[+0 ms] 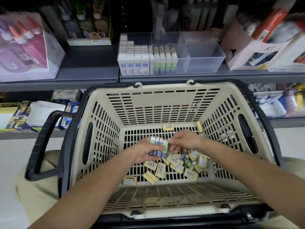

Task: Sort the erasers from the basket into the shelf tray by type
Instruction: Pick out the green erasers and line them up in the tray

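Head view, basket (165, 104) of yellow erasers (175, 160), left hand (145, 153) gripping eraser row (158, 142), right hand (184, 141) pinching its end, shelf tray (204, 63) part-filled.

Bare forearms (99, 187), beige trousers (38, 176)

Shelf tray (206, 67): right compartments free from above — left ones packed with erasers (140, 63); basket (156, 104) far floor mostly bare.

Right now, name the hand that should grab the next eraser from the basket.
Right, probably. The left hand grips a row of sleeved erasers; the right hand only fingers that row's end and sits above the loose yellow erasers.
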